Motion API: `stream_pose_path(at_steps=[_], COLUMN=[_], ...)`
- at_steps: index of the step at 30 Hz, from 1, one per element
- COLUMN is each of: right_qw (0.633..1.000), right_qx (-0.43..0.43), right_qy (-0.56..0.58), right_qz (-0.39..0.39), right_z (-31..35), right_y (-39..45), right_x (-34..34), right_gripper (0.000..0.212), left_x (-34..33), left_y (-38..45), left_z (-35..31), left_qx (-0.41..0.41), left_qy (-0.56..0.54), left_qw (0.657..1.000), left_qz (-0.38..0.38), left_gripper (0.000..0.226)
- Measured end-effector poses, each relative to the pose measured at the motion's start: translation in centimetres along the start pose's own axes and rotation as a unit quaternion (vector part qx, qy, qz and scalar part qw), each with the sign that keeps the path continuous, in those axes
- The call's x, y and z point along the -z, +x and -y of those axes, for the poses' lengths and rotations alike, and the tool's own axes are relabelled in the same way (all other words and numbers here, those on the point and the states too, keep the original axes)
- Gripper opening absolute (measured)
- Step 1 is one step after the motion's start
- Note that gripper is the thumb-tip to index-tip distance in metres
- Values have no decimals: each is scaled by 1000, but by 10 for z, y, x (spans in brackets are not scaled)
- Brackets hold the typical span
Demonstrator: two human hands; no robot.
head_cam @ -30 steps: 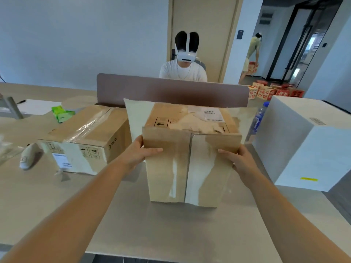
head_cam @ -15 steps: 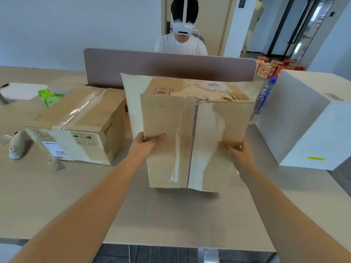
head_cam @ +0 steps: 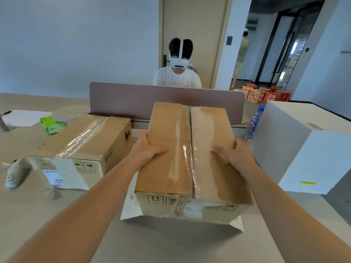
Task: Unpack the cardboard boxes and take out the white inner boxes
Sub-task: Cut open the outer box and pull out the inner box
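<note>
A taped brown cardboard box [head_cam: 171, 164] lies flat on the table in front of me, its taped seam facing up and torn flaps spreading out at its near bottom edge. My left hand [head_cam: 146, 149] grips its left side, thumb on the top face. My right hand [head_cam: 233, 154] grips the right side, thumb on top. A second taped cardboard box [head_cam: 85, 145] lies to the left. A large white inner box [head_cam: 303, 145] stands at the right.
The beige table [head_cam: 57, 215] carries a white controller [head_cam: 17, 171] at far left, a green packet [head_cam: 52, 124], papers and a blue-capped bottle [head_cam: 255, 120]. A brown divider [head_cam: 133, 99] runs behind the boxes, with a person in a headset beyond it. Red cartons sit on the floor.
The box stood on end with its seam towards me; both hands have tipped it over so the seam face now points up and it lies flat.
</note>
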State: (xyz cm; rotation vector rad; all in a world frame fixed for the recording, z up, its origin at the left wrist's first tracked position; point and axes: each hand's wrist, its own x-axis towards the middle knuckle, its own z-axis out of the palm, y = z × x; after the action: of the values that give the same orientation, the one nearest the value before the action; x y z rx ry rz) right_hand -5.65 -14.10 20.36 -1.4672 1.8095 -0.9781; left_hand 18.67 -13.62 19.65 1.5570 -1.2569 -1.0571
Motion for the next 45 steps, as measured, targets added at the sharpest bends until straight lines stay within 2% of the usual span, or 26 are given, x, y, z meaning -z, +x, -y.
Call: stream_pose_path(at_steps=[9, 14, 17, 20, 23, 28, 31, 33, 35, 39, 45], right_qw=[995, 987, 984, 981, 978, 978, 977, 974, 970, 975, 976], right_qx=[-24, -38, -57, -58, -70, -65, -51, -36, -22, -15, -68], right_qy=[-81, -121, -120, -129, -127, -133, -155, -183, -213, -204, -201], right_qz=[52, 95, 117, 136, 153, 148, 139, 125, 115, 87, 45], right_z=[-17, -27, -40, -49, -59, -64, -64, -64, -63, -64, -89], right_y=[45, 67, 77, 83, 86, 88, 83, 75, 64, 39, -8], right_x=[-12, -18, -25, -32, -42, -49, -47, -43, -36, -14, 49], right_gripper=[71, 57, 61, 71, 72, 77, 72, 66, 60, 54, 55], left_x=[-21, -35, -44, -47, -48, -49, -50, -51, -56, -76, -135], left_y=[31, 50, 56, 61, 65, 66, 61, 56, 49, 33, -4], left_z=[10, 25, 38, 47, 57, 61, 57, 52, 44, 26, -1], left_qx=[55, 84, 95, 77, 105, 83, 82, 61, 8, -67, -170], left_qy=[77, 114, 134, 177, 207, 193, 293, 403, 460, 469, 465], left_qw=[996, 990, 986, 981, 973, 978, 953, 913, 888, 877, 845], left_qz=[2, -3, -4, -11, 20, 11, 4, -7, -4, 83, 200], left_gripper=[81, 83, 82, 95, 113, 98, 90, 77, 59, 51, 46])
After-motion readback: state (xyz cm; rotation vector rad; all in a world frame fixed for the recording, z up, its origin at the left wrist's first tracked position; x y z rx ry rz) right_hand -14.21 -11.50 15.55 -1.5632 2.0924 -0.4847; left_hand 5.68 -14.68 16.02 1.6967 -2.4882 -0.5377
